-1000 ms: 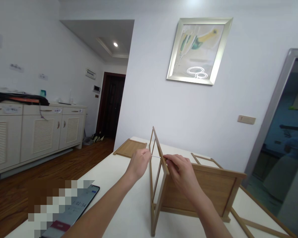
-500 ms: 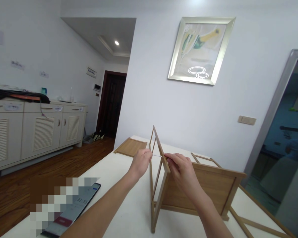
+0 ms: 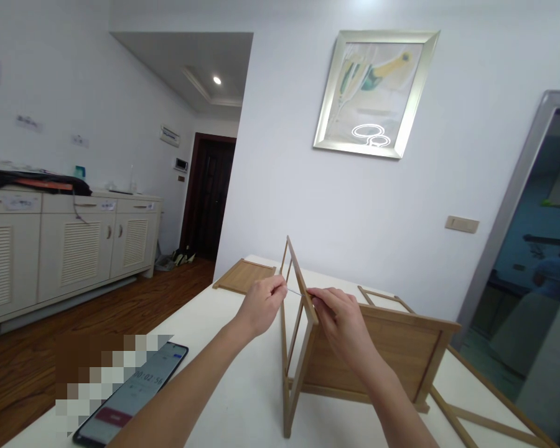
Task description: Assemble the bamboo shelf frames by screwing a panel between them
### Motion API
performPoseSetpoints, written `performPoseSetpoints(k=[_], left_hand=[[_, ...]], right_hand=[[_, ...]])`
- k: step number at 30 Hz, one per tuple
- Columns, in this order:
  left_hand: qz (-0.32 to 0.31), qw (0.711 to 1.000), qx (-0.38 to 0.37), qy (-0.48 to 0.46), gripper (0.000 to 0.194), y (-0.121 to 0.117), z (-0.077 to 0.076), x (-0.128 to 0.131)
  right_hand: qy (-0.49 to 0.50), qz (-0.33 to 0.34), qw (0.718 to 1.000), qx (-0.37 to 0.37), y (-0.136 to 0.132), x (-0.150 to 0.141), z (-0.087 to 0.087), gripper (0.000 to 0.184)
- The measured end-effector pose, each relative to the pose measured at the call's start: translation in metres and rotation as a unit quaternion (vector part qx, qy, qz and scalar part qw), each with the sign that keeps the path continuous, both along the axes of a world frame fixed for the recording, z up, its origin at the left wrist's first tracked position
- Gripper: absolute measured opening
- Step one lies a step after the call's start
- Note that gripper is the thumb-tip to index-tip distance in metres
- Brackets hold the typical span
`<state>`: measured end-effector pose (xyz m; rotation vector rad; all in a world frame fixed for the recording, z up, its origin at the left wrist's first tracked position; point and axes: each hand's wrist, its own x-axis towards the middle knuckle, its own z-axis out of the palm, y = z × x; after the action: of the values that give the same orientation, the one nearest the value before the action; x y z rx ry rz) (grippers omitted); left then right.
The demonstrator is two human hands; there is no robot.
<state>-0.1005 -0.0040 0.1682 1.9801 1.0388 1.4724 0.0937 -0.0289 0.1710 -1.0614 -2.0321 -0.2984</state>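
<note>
My left hand (image 3: 262,305) is closed around a thin metal rod (image 3: 295,290), perhaps a hex key; its grip end is hidden in the fist. The rod's far end meets the edge of an upright wooden frame (image 3: 287,398). On the frame's other side, my right hand (image 3: 338,314) is closed, thumb and fingers pinching the frame's bar. A wooden panel (image 3: 396,354) stands on edge behind my right hand, its near end up against the frame. My right fingers cover the spot where the two pieces meet.
On the white table (image 3: 242,404) lie a flat wooden panel (image 3: 245,275) at the back left, a slim wooden frame (image 3: 385,298) behind and another wooden frame (image 3: 490,426) at the right. A phone (image 3: 140,386) showing a timer lies near my left forearm.
My left fist has shifted slightly upward, and the rod now slopes down toward the frame. My right hand keeps its hold. The phone's timer has advanced.
</note>
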Motion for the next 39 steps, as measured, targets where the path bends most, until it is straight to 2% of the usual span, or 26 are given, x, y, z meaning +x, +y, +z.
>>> performPoseSetpoints(k=[3,13,16,19,22,27,34,39], left_hand=[[-0.010,0.999,0.016,0.028,0.027,0.000,0.000,-0.004],[0.007,0.995,0.099,0.020,0.023,0.008,-0.008,-0.004],[0.036,0.994,0.097,0.028,0.021,0.010,-0.009,-0.005],[0.040,0.994,0.082,0.053,0.022,0.008,-0.005,-0.008],[0.012,0.997,0.036,0.062,0.024,0.006,0.000,-0.012],[-0.072,0.991,-0.114,-0.006,0.027,0.008,0.002,-0.014],[-0.170,0.936,-0.248,-0.180,0.036,0.010,-0.001,-0.014],[-0.189,0.915,-0.285,-0.213,0.032,0.008,0.002,-0.015]], right_hand=[[-0.001,-0.001,1.000,-0.001,0.001,0.000,0.000,0.026],[0.000,-0.003,1.000,0.006,-0.001,0.000,0.001,0.026],[0.002,-0.001,1.000,-0.001,0.000,-0.001,0.001,0.025],[0.002,0.000,1.000,-0.002,0.000,0.000,0.000,0.025],[0.000,-0.001,1.000,0.004,0.000,0.000,0.000,0.025],[0.000,-0.002,1.000,0.005,0.000,0.000,0.000,0.025],[0.004,-0.001,1.000,-0.004,-0.001,-0.001,0.001,0.025],[0.003,-0.004,1.000,-0.007,-0.001,-0.001,0.001,0.025]])
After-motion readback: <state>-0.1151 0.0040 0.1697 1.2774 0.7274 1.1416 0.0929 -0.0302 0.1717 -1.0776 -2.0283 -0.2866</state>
